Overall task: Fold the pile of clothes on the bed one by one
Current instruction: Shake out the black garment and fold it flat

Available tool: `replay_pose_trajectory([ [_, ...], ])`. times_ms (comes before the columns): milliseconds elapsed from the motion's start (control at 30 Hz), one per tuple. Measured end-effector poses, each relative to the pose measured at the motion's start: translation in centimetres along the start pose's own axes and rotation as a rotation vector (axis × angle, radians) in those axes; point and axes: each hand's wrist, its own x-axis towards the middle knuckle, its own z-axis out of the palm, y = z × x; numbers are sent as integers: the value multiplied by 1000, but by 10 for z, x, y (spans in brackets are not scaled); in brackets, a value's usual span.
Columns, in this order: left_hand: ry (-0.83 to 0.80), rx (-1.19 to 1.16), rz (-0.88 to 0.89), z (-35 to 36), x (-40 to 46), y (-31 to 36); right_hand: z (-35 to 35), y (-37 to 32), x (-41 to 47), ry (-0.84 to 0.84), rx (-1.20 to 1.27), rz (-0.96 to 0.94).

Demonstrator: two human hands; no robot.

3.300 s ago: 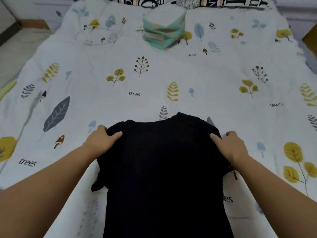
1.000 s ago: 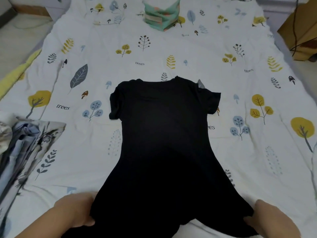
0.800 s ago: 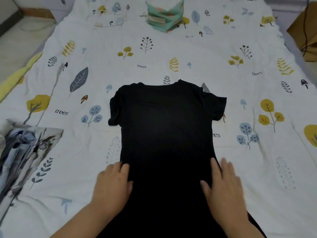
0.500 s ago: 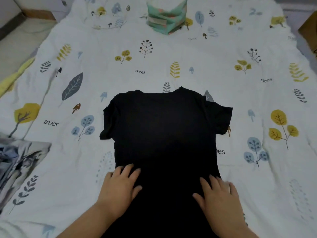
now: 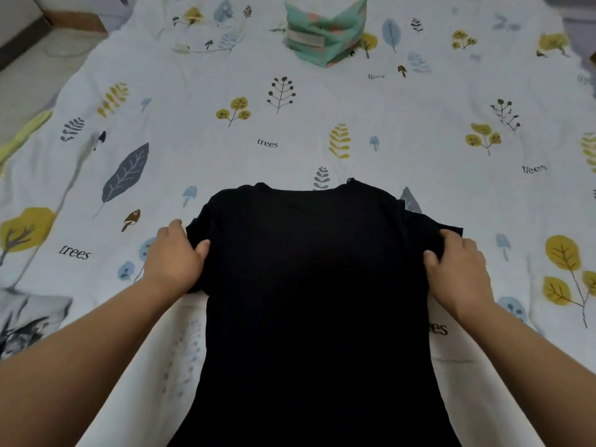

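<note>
head view, left to right. far left edge: a crumpled grey-and-white printed garment (image 5: 30,321) lies on the bed, partly cut off by the frame. the bed is covered by a white sheet (image 5: 200,104) printed with leaves, small trees and the word "trees". left hand (image 5: 175,256) sits at the left short sleeve of a black t-shirt (image 5: 316,301), fingers curled under the sleeve edge and thumb on top, pinching the cloth. the t-shirt lies flat at centre of the bed, nearest the camera; long axis runs straight away from the camera, neckline pointing to the far end of the bed, hem end running out of the bottom of the frame. both sleeves spread outward to either side. right hand (image 5: 458,272) mirrors the left at the right sleeve, thumb over the cloth and fingers closed on the sleeve edge. beyond the neckline, well apart from the shirt, a folded teal item with pink patches (image 5: 324,33) rests near the far end of the bed, slightly right of centre.
</note>
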Motion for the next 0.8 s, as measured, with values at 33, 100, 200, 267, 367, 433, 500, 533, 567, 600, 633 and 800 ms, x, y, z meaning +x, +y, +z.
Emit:
replay_pose_trajectory([
  [33,-34,-8,-18,3,8,-2,2,0,11,-3,5,34],
  [100,-78,-52,-33,7,19,-6,6,1,29,-27,7,105],
  [200,8,-182,-44,8,31,-9,11,7,51,-70,26,230],
  [267,90,-310,-103,5,33,-8,14,13,63,-54,48,340],
  [367,172,-424,-147,0,33,1,12,19,73,-68,151,383],
  [433,248,-386,-114,-5,30,8,6,14,73,-21,233,366],
  [500,347,-374,-50,-11,23,19,-5,3,68,102,264,288],
  [533,386,-383,-5,-13,18,25,-11,-6,62,169,264,239],
  [567,406,-395,51,-13,12,32,-17,-17,54,215,264,188],
  [600,406,-408,119,-11,4,39,-21,-28,45,238,266,130],
  [633,372,-412,195,-8,-3,46,-21,-39,34,224,287,57],
  [800,-289,-335,418,2,-35,70,-10,-70,-7,-368,507,-245],
])
